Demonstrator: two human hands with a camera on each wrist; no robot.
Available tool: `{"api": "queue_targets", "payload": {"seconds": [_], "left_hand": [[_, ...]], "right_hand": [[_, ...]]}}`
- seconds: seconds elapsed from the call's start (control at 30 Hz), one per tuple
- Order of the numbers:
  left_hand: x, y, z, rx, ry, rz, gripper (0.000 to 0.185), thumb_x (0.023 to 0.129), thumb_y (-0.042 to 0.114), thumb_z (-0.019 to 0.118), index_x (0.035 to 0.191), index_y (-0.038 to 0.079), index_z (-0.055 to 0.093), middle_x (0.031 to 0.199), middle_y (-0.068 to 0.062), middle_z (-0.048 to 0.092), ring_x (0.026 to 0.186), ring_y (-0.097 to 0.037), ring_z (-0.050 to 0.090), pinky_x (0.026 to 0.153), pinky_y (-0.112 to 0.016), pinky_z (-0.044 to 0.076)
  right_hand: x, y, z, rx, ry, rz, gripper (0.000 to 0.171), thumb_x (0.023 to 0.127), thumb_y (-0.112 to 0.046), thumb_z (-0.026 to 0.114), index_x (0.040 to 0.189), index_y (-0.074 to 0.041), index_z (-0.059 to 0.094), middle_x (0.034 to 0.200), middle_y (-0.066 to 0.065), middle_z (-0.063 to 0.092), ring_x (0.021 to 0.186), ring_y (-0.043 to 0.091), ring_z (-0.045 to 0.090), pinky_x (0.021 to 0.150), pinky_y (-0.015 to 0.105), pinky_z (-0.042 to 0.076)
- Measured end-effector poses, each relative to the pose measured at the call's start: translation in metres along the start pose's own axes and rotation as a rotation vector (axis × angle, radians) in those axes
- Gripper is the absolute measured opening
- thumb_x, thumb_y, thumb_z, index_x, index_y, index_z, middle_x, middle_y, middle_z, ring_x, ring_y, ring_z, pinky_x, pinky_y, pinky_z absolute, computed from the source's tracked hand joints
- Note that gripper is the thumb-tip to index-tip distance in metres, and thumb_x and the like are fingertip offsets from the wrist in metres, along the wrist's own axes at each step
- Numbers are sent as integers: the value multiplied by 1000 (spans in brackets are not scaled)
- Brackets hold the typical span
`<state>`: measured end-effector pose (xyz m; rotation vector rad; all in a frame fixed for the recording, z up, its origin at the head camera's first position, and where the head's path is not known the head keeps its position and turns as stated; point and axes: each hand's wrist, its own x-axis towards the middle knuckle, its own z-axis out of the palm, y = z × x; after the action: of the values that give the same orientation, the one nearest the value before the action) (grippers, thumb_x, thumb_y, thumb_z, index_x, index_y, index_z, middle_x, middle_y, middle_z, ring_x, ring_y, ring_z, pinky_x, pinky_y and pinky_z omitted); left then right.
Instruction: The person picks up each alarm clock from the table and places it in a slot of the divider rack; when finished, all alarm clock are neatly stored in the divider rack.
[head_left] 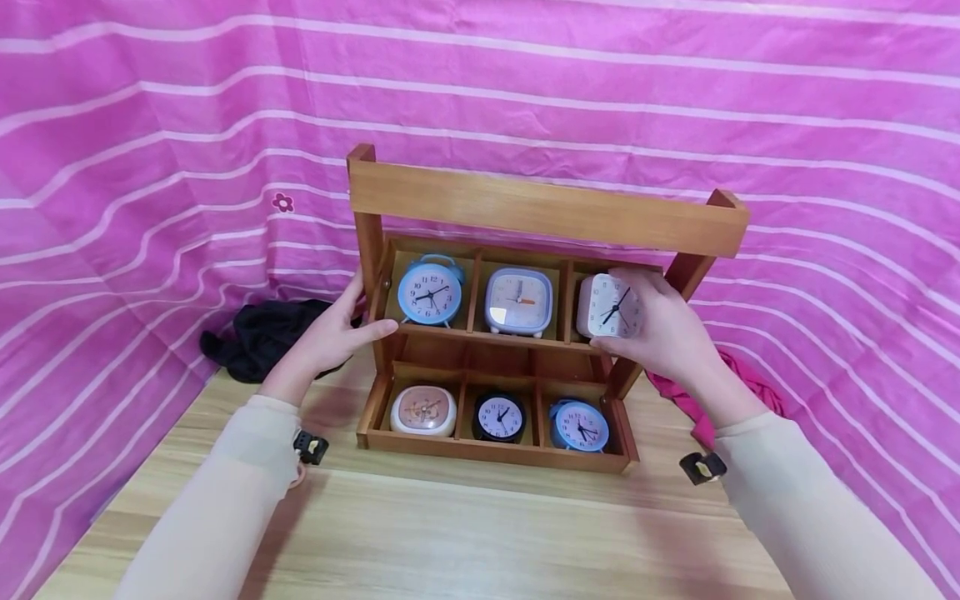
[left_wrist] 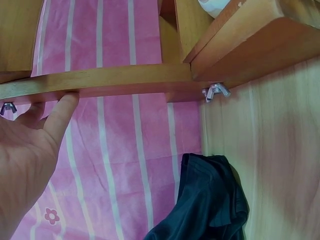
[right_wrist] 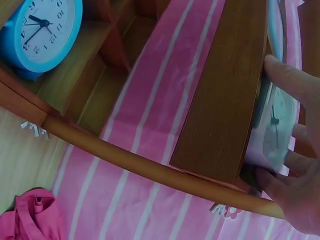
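Note:
A wooden two-tier rack (head_left: 543, 208) holds several small alarm clocks in its compartments. My right hand (head_left: 667, 333) grips a square white alarm clock (head_left: 603, 308) by its edges at the upper right compartment; the right wrist view shows thumb and fingers around its face. My left hand (head_left: 337, 329) rests against the rack's left side post, extended fingers touching it. Beside the white clock on the upper shelf are a lavender clock (head_left: 518, 302) and a round blue clock (head_left: 430, 293). Below stand a cream-rimmed clock (head_left: 423, 410), a black clock (head_left: 500, 417) and another blue clock (head_left: 580, 427).
The rack stands on a light wood table (head_left: 450, 517). Black cloth (head_left: 266, 337) lies to its left, bright pink cloth (head_left: 738, 387) to its right. A pink striped curtain (head_left: 525, 100) surrounds the back and sides. Wing nuts (left_wrist: 216, 92) stick out from the rack's side.

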<state>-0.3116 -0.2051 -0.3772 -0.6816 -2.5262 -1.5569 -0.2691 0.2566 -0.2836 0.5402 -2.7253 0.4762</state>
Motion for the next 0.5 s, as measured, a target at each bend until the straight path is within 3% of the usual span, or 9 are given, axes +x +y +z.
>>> {"api": "queue_targets", "payload": {"seconds": [0.17, 0.27, 0.4, 0.5], "left_hand": [[0, 3, -1, 11, -7, 0, 101, 99, 28, 74, 164, 54, 2, 173, -6, 21, 152, -49, 28, 117, -70, 29], [1, 3, -2, 15, -7, -3, 100, 99, 28, 74, 164, 54, 2, 173, -6, 21, 152, -49, 28, 117, -70, 29], [1, 1, -3, 21, -4, -5, 100, 99, 28, 74, 164, 53, 2, 173, -7, 21, 152, -49, 28, 118, -70, 27], [1, 0, -3, 26, -4, -7, 100, 99, 29, 73, 164, 53, 1, 173, -8, 21, 152, -50, 27, 118, -70, 27]], "right_hand": [[0, 5, 2, -17, -89, -27, 84, 88, -28, 87, 154, -1, 44, 152, 28, 44, 133, 47, 48, 111, 66, 41], [1, 7, 4, -37, -105, -36, 80, 90, -23, 84, 154, 1, 43, 153, 29, 42, 132, 47, 48, 111, 65, 41], [2, 5, 5, -38, -105, -49, 80, 91, -23, 84, 154, 2, 43, 155, 30, 40, 136, 49, 46, 111, 65, 41], [-5, 3, 9, -37, -58, -88, 79, 90, -23, 85, 153, 2, 45, 157, 31, 38, 141, 50, 42, 112, 67, 38]]}}
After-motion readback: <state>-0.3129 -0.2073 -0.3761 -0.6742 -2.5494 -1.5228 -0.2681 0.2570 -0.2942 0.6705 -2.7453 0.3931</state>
